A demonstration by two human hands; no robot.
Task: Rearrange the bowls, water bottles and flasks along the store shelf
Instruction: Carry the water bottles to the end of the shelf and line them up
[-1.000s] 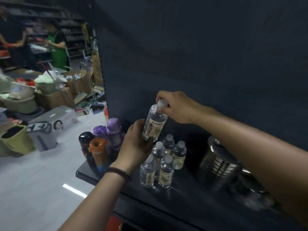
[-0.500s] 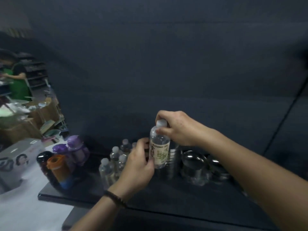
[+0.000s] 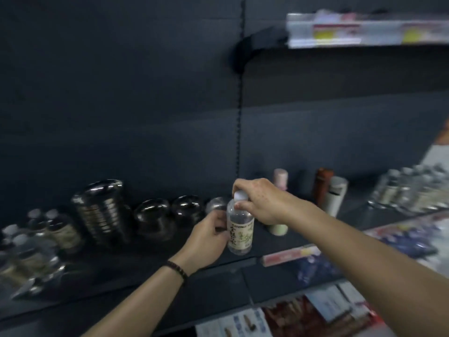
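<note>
Water bottle [image 3: 240, 229] upright near shelf [image 3: 121, 271] front: R hand [image 3: 262, 203] pinches cap [image 3: 240, 196], L hand [image 3: 206, 242] wraps its body.

A shop: a dark display shelf [image 3: 145, 261] with a price-label strip [image 3: 289, 255] carries rows of water bottles [image 3: 408, 188], flasks [image 3: 336, 193] and stacked steel bowls [image 3: 102, 210].

Both forearms bare, and there, a dark beaded bracelet [image 3: 177, 270], thin, wrapped snug round the left wrist.
</note>
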